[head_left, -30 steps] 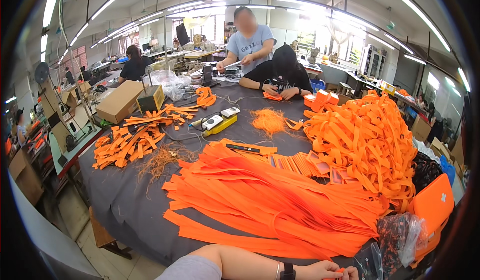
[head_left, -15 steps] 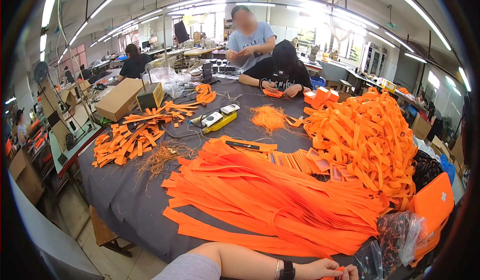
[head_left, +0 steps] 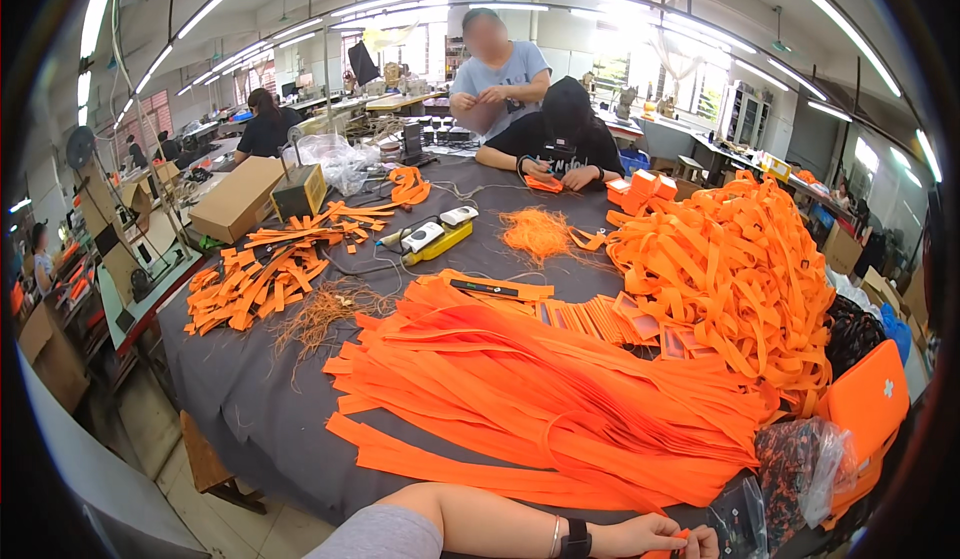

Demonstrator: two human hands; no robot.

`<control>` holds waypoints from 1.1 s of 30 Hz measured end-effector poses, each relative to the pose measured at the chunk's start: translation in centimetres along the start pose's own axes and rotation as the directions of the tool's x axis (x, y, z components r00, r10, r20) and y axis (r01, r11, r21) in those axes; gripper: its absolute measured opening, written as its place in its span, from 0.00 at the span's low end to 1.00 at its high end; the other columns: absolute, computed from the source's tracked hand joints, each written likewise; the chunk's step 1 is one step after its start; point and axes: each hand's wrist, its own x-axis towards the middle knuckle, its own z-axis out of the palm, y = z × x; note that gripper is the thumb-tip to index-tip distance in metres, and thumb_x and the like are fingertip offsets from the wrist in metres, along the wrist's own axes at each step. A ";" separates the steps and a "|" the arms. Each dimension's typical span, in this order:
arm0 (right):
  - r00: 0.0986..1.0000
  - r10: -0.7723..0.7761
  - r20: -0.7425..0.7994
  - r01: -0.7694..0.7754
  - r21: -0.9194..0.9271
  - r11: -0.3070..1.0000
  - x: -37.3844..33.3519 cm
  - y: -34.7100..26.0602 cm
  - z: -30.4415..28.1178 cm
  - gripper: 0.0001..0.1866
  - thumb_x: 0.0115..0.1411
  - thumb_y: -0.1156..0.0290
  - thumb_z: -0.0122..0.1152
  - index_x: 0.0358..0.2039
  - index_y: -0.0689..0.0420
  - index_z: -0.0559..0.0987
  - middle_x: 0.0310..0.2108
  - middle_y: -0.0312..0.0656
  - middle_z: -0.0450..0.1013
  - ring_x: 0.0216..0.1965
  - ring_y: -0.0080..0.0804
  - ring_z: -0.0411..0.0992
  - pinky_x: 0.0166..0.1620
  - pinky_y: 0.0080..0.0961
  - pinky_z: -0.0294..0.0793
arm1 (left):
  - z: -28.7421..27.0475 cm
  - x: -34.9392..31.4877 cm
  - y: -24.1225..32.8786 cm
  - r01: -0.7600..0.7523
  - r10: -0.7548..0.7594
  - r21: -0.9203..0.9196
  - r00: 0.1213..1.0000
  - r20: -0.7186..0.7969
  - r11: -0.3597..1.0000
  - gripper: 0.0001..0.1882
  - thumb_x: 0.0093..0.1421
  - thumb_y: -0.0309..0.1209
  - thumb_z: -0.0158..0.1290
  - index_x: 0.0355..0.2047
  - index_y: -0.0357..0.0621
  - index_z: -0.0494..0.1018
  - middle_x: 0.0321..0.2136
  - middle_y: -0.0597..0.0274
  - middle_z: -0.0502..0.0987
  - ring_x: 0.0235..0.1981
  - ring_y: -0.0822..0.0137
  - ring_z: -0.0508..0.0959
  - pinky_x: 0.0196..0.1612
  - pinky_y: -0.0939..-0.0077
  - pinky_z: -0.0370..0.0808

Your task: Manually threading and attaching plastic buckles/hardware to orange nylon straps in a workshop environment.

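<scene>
At the bottom edge, my left hand is closed, its fingers pinching a small orange fabric piece. Close against it, the fingers of my right hand grip the same piece; much of this hand is cut off by the frame. Just beyond both hands lies a wide heap of long, flat orange fabric strips on the dark-covered table. A clear plastic bag with a dark content sits right of my hands.
Looped orange webbing is piled at the right, near an orange pouch with a white cross. Cut orange straps, loose threads, a power strip and a cardboard box lie farther off. Two co-workers are across the table.
My hands stay almost in place with the orange piece between them. Across the table, the standing co-worker's hands have shifted slightly.
</scene>
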 end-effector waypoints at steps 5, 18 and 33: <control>1.000 -0.005 -0.011 0.005 -0.012 1.000 0.1 0.0 0.1 0.06 0.60 0.78 0.54 0.27 0.58 0.69 0.26 0.32 0.66 0.30 0.18 0.65 0.34 0.14 0.64 | 0.0 0.1 -0.2 0.026 -0.026 -0.018 1.000 -0.017 1.000 0.18 0.58 0.44 0.56 0.36 0.39 0.78 0.32 0.62 0.79 0.36 0.72 0.75 0.42 0.75 0.71; 1.000 -0.012 0.012 0.012 0.014 1.000 0.1 0.3 -0.3 0.05 0.60 0.78 0.53 0.28 0.58 0.70 0.27 0.32 0.67 0.31 0.18 0.66 0.35 0.14 0.65 | 0.0 0.1 -0.1 0.011 -0.010 0.048 1.000 -0.020 0.999 0.20 0.58 0.45 0.55 0.36 0.38 0.77 0.33 0.60 0.79 0.37 0.69 0.76 0.43 0.74 0.71; 1.000 0.006 0.021 -0.007 0.029 1.000 0.2 0.8 -0.7 0.05 0.60 0.80 0.53 0.27 0.57 0.70 0.26 0.33 0.69 0.29 0.17 0.66 0.33 0.12 0.65 | -0.3 -0.1 0.6 0.017 -0.017 0.130 1.000 0.002 0.991 0.21 0.59 0.45 0.54 0.37 0.37 0.77 0.33 0.59 0.79 0.37 0.70 0.75 0.42 0.74 0.71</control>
